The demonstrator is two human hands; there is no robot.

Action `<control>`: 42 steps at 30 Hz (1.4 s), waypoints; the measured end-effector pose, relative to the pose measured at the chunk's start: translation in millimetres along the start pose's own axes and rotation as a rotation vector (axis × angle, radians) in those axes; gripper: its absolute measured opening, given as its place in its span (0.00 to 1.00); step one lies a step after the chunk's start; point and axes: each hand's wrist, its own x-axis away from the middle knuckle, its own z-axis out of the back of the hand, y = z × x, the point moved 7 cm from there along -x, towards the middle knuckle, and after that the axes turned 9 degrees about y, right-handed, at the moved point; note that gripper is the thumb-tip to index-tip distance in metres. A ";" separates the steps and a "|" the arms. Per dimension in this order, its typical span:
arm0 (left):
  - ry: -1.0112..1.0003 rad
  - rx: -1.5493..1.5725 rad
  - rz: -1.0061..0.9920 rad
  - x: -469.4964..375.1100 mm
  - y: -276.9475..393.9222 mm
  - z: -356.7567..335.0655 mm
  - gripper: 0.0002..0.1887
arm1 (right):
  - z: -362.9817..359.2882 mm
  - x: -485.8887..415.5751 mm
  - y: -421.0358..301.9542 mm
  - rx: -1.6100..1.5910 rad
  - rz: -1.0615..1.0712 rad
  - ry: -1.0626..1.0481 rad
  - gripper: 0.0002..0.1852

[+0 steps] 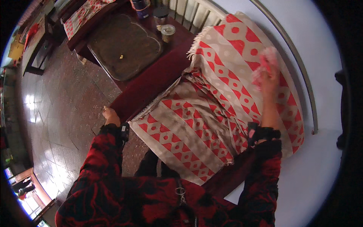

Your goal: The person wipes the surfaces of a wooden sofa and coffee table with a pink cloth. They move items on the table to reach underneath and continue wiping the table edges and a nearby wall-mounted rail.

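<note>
My right hand [269,81] is blurred and grips a pink and white cloth [269,56]. It holds the cloth against or just over the backrest cover [227,51], a beige fabric with red patterns and a fringe. My left hand [111,115] rests on the front end of the dark red wooden armrest [147,82], fingers curled over its edge. Between my arms lies the seat cover [181,136], in the same pattern, wrinkled towards the back. A dark gap with bunched fabric runs where seat and backrest meet.
Beyond the armrest stands a dark red side table bearing a brown tray [127,45] with a small yellow scrap, a lidded clear cup [168,31] and a dark blue canister [140,8]. A radiator [195,12] and a wall pipe [292,42] run behind. Tiled floor [65,99] lies left.
</note>
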 end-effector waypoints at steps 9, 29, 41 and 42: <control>0.081 -0.050 0.123 8.1 -6.9 -22.1 0.28 | -222.5 184.2 -147.1 -0.231 -0.024 -0.490 0.19; 0.212 -0.245 0.097 -2.8 -17.4 -24.3 0.28 | -407.7 44.2 -40.9 0.321 -0.180 -0.292 0.19; 0.205 -0.382 0.116 10.7 4.1 -24.4 0.28 | -450.1 -66.7 76.2 0.523 -0.162 -0.258 0.22; 0.185 -0.385 0.135 9.6 3.9 -23.6 0.29 | -453.4 -67.9 79.4 0.527 -0.127 -0.279 0.22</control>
